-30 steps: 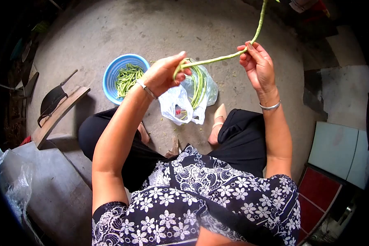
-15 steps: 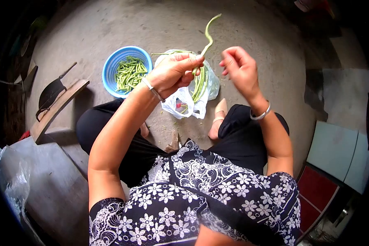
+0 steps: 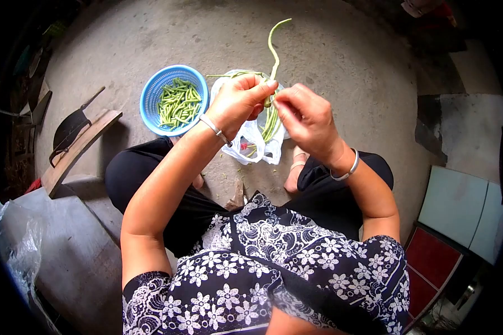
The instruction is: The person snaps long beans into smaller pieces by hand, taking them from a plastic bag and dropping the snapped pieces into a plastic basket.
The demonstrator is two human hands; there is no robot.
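Observation:
My left hand (image 3: 237,106) is closed in a pinch around a long green bean (image 3: 274,53), whose thin curved upper part rises above the fingers. Close beside it, my right hand (image 3: 310,120) has its thumb and fingers drawn together at the bean's lower end. What lies between those right fingertips is hidden. Below both hands, a white plastic bag (image 3: 251,134) sits on the floor, with more long beans (image 3: 271,125) in it, partly covered by the hands. To the left stands a blue plastic basket (image 3: 145,100) holding many short bean pieces (image 3: 179,103).
On the left, a dark cleaver-like blade (image 3: 70,131) rests by a curved wooden board (image 3: 81,151). Clear plastic (image 3: 17,240) lies over a grey slab at lower left. A pale green and red cabinet (image 3: 452,195) stands at right. Bean scraps dot the concrete floor (image 3: 341,50).
My right hand has moved left and down to meet my left hand at the bean. The bean's upper tip has shifted slightly left, and my left hand keeps its pinch.

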